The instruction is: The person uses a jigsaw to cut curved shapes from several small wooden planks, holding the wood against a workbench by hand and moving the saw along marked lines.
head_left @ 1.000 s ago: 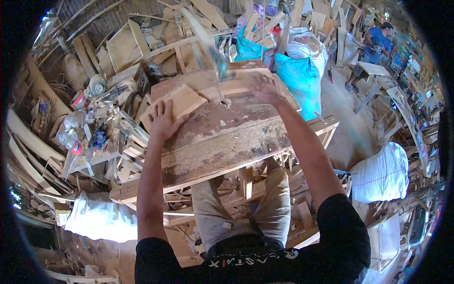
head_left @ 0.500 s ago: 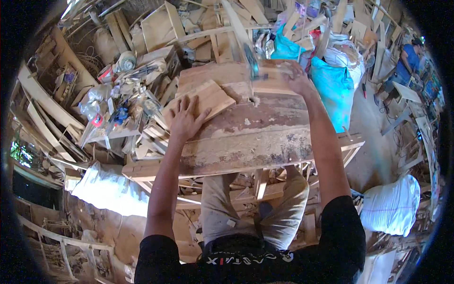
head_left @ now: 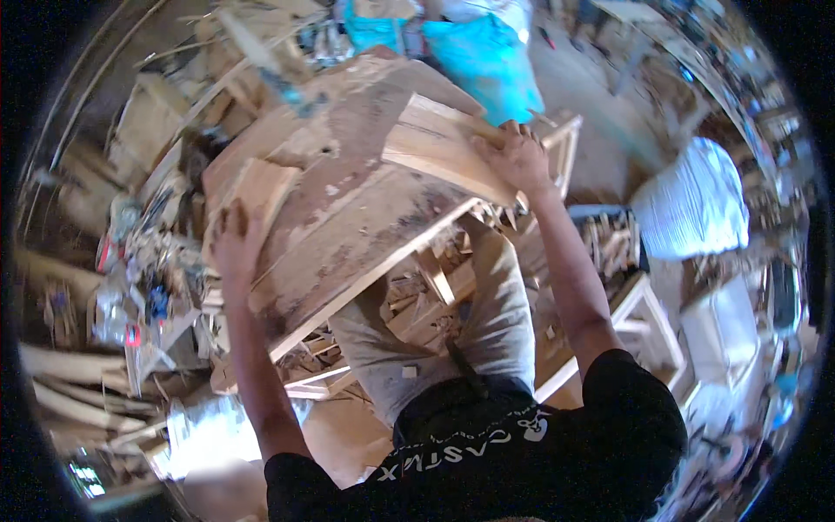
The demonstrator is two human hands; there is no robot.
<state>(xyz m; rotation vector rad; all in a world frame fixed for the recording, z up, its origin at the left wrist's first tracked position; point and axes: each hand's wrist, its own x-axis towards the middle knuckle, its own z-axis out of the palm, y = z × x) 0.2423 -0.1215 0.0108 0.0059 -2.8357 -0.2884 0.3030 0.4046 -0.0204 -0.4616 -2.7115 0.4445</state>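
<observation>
My right hand [head_left: 519, 163] grips the right end of a pale wooden board [head_left: 439, 143], with the fingers over its far edge. This board lies slanted across the right part of a worn wooden work table [head_left: 339, 222], partly past its front edge. My left hand [head_left: 235, 246], slightly blurred, rests on a second pale board [head_left: 268, 191] at the table's left side; its fingers are stretched over the wood. Between and beyond the two boards, a pale bar with a blue lower end [head_left: 300, 100] comes down over the table near a small hole [head_left: 325, 152].
Turquoise sacks [head_left: 487, 70] stand behind the table, and a white stuffed sack [head_left: 696, 204] is on the right. Bottles, cans and scraps [head_left: 130, 300] crowd the left side. Wood offcuts [head_left: 417, 283] lie under the table around my legs.
The view has turned, so the table now looks tilted. My right hand has drawn its board nearer to me, away from the bar. My left hand stays on the other board.
</observation>
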